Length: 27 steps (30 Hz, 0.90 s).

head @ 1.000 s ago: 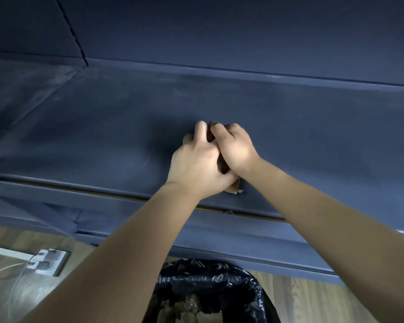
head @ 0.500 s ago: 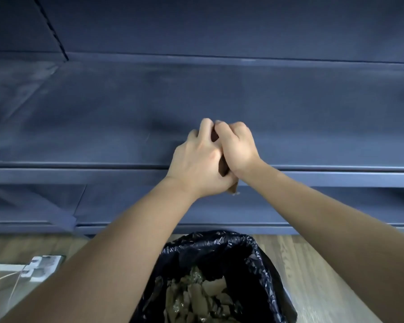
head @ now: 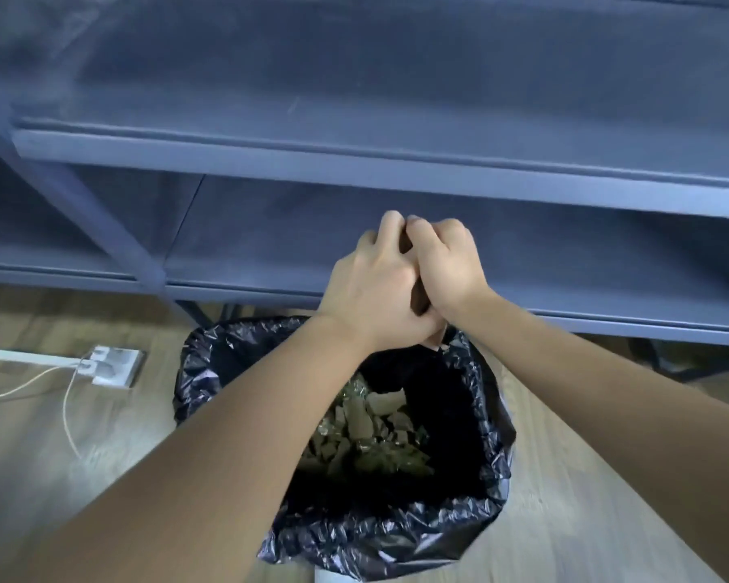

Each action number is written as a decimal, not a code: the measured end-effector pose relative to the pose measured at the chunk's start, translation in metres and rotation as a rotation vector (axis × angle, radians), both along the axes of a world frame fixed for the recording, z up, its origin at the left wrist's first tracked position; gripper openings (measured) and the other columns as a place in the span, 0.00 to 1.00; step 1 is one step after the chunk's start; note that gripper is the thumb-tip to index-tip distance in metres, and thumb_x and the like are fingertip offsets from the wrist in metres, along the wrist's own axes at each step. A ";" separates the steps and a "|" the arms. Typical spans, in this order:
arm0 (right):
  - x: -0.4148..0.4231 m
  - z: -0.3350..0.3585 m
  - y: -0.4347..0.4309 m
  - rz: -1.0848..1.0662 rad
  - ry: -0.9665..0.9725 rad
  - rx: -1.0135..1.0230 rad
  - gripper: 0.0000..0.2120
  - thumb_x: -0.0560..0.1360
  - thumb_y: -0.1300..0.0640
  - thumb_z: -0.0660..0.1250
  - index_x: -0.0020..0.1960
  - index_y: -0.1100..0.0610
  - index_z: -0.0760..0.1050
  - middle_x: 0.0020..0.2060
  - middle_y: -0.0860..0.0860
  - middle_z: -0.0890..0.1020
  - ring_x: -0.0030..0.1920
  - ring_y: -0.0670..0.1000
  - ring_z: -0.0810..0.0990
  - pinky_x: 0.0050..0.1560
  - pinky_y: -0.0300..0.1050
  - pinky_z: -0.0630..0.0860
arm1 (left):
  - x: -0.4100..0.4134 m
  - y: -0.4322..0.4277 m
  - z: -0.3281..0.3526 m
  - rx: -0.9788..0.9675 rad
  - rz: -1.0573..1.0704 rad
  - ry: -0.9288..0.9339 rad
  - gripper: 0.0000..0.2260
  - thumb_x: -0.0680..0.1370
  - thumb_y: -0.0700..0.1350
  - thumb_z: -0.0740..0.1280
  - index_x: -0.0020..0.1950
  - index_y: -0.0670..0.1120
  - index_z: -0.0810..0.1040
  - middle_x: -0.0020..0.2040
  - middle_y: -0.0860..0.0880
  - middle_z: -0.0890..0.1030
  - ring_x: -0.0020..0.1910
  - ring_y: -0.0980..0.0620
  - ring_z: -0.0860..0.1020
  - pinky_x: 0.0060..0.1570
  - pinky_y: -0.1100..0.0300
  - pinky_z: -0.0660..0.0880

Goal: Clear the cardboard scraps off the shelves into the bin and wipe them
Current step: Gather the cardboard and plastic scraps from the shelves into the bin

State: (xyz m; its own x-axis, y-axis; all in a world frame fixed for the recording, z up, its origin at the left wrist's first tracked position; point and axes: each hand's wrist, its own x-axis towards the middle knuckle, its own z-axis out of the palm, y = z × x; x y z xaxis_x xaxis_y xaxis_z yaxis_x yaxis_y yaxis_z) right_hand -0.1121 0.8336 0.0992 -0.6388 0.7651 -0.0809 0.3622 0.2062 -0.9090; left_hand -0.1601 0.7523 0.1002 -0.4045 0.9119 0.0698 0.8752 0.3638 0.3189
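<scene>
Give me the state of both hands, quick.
Left hand: closed around cardboard scraps.
Right hand: closed on the same cardboard scraps.

Head view. The left hand (head: 375, 288) and right hand (head: 447, 263) are pressed together over the far rim of the bin (head: 211, 372), fingers curled round cardboard scraps (head: 432, 340); a pale edge shows below the palms. The bin, lined with a black plastic bag, holds torn cardboard pieces (head: 367, 422). Behind it are the dark blue upper shelf (head: 354, 98) and lower shelf (head: 270, 237). At left, a white power strip (head: 110, 366) with its cable (head: 66, 410) lies on the wooden floor (head: 60, 477).
</scene>
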 end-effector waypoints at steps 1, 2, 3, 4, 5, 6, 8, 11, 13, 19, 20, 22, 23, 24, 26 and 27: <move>0.007 -0.004 -0.005 0.004 -0.006 0.006 0.30 0.76 0.58 0.57 0.16 0.53 0.59 0.12 0.46 0.63 0.26 0.50 0.62 0.34 0.45 0.61 | 0.008 -0.005 -0.006 -0.013 0.002 0.001 0.31 0.71 0.56 0.66 0.71 0.48 0.63 0.60 0.45 0.64 0.55 0.45 0.70 0.41 0.57 0.65; 0.013 -0.009 -0.010 0.011 -0.012 0.015 0.28 0.77 0.59 0.57 0.17 0.53 0.59 0.13 0.47 0.63 0.26 0.50 0.63 0.34 0.46 0.61 | 0.014 -0.011 -0.011 -0.025 0.009 0.003 0.31 0.71 0.56 0.66 0.71 0.48 0.63 0.60 0.46 0.64 0.56 0.45 0.70 0.41 0.57 0.65; 0.019 -0.014 -0.015 0.022 -0.021 0.017 0.27 0.77 0.59 0.57 0.19 0.52 0.59 0.16 0.47 0.64 0.27 0.50 0.63 0.35 0.47 0.62 | 0.021 -0.017 -0.017 -0.034 0.021 0.000 0.31 0.71 0.57 0.66 0.71 0.48 0.63 0.59 0.46 0.64 0.56 0.45 0.71 0.41 0.57 0.65; 0.024 -0.020 -0.021 0.035 -0.035 0.011 0.25 0.77 0.59 0.56 0.21 0.54 0.59 0.19 0.48 0.65 0.27 0.51 0.63 0.36 0.47 0.62 | 0.027 -0.022 -0.023 -0.044 0.034 -0.009 0.31 0.71 0.57 0.66 0.71 0.48 0.63 0.59 0.46 0.64 0.56 0.45 0.71 0.41 0.57 0.65; 0.030 -0.027 -0.026 0.044 -0.050 -0.002 0.24 0.77 0.58 0.56 0.22 0.55 0.60 0.20 0.50 0.65 0.28 0.51 0.64 0.37 0.47 0.62 | 0.033 -0.028 -0.030 -0.060 0.045 -0.018 0.31 0.71 0.57 0.66 0.70 0.48 0.63 0.59 0.46 0.64 0.56 0.45 0.71 0.42 0.57 0.65; 0.036 -0.036 -0.032 0.052 -0.067 -0.017 0.23 0.77 0.58 0.56 0.23 0.55 0.60 0.21 0.51 0.66 0.28 0.51 0.65 0.37 0.48 0.62 | 0.040 -0.034 -0.037 -0.079 0.053 -0.022 0.31 0.71 0.57 0.65 0.70 0.48 0.63 0.60 0.46 0.64 0.57 0.45 0.71 0.43 0.56 0.66; 0.048 -0.056 -0.042 0.075 -0.111 -0.043 0.22 0.77 0.57 0.56 0.24 0.56 0.62 0.22 0.51 0.68 0.30 0.53 0.68 0.37 0.51 0.65 | 0.053 -0.046 -0.054 -0.116 0.066 -0.034 0.31 0.71 0.58 0.65 0.71 0.48 0.63 0.61 0.46 0.64 0.58 0.45 0.70 0.45 0.55 0.69; 0.063 -0.092 -0.057 0.113 -0.150 -0.058 0.20 0.77 0.57 0.56 0.26 0.54 0.66 0.24 0.50 0.71 0.31 0.51 0.70 0.36 0.48 0.67 | 0.068 -0.061 -0.087 -0.183 0.095 -0.059 0.32 0.72 0.59 0.64 0.72 0.47 0.61 0.63 0.47 0.63 0.59 0.46 0.69 0.45 0.56 0.70; 0.069 -0.116 -0.066 0.140 -0.184 -0.064 0.20 0.78 0.56 0.55 0.27 0.51 0.67 0.25 0.48 0.72 0.31 0.49 0.70 0.35 0.44 0.66 | 0.073 -0.069 -0.113 -0.233 0.146 -0.078 0.32 0.73 0.59 0.62 0.73 0.47 0.58 0.64 0.47 0.62 0.61 0.47 0.67 0.46 0.56 0.70; 0.079 -0.162 -0.078 0.194 -0.382 -0.068 0.20 0.80 0.51 0.52 0.50 0.62 0.78 0.49 0.57 0.81 0.52 0.57 0.78 0.55 0.49 0.73 | 0.079 -0.095 -0.167 -0.464 0.246 -0.167 0.30 0.75 0.63 0.55 0.73 0.50 0.59 0.78 0.52 0.50 0.76 0.39 0.49 0.72 0.39 0.48; 0.081 -0.162 -0.077 0.193 -0.382 -0.064 0.20 0.80 0.51 0.53 0.53 0.63 0.78 0.51 0.58 0.81 0.54 0.57 0.77 0.56 0.49 0.73 | 0.078 -0.098 -0.169 -0.482 0.241 -0.162 0.29 0.76 0.62 0.54 0.74 0.50 0.59 0.78 0.51 0.49 0.76 0.39 0.47 0.73 0.39 0.45; 0.083 -0.160 -0.074 0.215 -0.388 -0.049 0.18 0.80 0.53 0.53 0.55 0.62 0.78 0.53 0.58 0.81 0.55 0.56 0.77 0.55 0.47 0.72 | 0.076 -0.098 -0.169 -0.475 0.243 -0.171 0.28 0.77 0.61 0.54 0.74 0.49 0.59 0.78 0.50 0.48 0.76 0.39 0.46 0.73 0.41 0.43; 0.082 -0.158 -0.072 0.226 -0.390 -0.044 0.17 0.80 0.53 0.53 0.55 0.61 0.78 0.51 0.57 0.82 0.54 0.56 0.78 0.53 0.46 0.72 | 0.074 -0.096 -0.166 -0.456 0.244 -0.178 0.27 0.78 0.59 0.54 0.74 0.49 0.59 0.78 0.49 0.49 0.76 0.40 0.46 0.74 0.44 0.43; 0.080 -0.156 -0.071 0.233 -0.382 -0.041 0.16 0.80 0.53 0.54 0.53 0.60 0.78 0.48 0.56 0.82 0.51 0.56 0.78 0.50 0.45 0.73 | 0.073 -0.092 -0.163 -0.433 0.239 -0.178 0.27 0.78 0.59 0.55 0.73 0.48 0.60 0.78 0.48 0.50 0.76 0.41 0.47 0.75 0.46 0.43; 0.075 -0.152 -0.069 0.242 -0.359 -0.037 0.14 0.79 0.54 0.54 0.48 0.58 0.78 0.38 0.51 0.80 0.44 0.53 0.77 0.40 0.42 0.71 | 0.074 -0.083 -0.156 -0.385 0.215 -0.154 0.27 0.78 0.58 0.55 0.74 0.45 0.60 0.77 0.45 0.54 0.76 0.44 0.51 0.75 0.51 0.41; 0.073 -0.150 -0.069 0.246 -0.351 -0.039 0.14 0.79 0.54 0.55 0.48 0.57 0.77 0.35 0.49 0.78 0.42 0.52 0.76 0.38 0.41 0.70 | 0.075 -0.079 -0.154 -0.361 0.201 -0.144 0.28 0.78 0.57 0.55 0.74 0.44 0.59 0.77 0.45 0.56 0.76 0.45 0.53 0.75 0.53 0.41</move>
